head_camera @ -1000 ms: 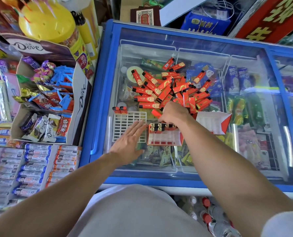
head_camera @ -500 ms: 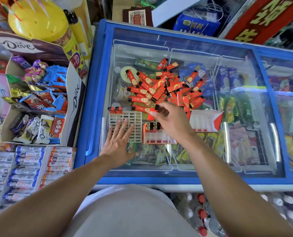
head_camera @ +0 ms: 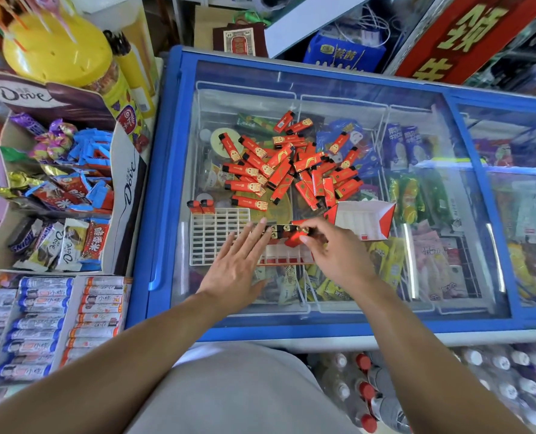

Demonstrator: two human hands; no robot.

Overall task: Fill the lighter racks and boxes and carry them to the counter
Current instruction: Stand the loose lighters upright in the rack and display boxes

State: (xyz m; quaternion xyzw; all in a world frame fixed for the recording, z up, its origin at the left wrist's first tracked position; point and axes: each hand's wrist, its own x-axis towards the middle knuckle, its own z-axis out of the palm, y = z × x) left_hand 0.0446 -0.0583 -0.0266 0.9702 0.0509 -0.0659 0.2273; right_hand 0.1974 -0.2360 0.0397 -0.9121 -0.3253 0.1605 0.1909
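Observation:
A heap of several red lighters [head_camera: 291, 166] lies on the freezer's glass lid [head_camera: 432, 277]. Near its front stands a white grid rack [head_camera: 216, 236] with two lighters [head_camera: 201, 206] at its far left corner. To the right of that rack sits a red and white box [head_camera: 287, 256] with a row of lighters [head_camera: 279, 230] along its far edge. My right hand [head_camera: 332, 245] pinches one red lighter [head_camera: 294, 237] over this box. My left hand [head_camera: 240, 261] lies flat with straight fingers, touching the box's left side. A second red and white box [head_camera: 365, 219] stands behind my right hand.
A Dove chocolate display carton [head_camera: 129, 189] stands left of the freezer, with rows of candy tubes [head_camera: 41, 327] in front of it. A yellow lidded jar [head_camera: 57, 48] is at the back left. Bottles [head_camera: 363, 389] stand on the floor below the freezer's front edge.
My right hand took a lighter from the heap and came back with it to the box. My left hand slid right, up to the box's side.

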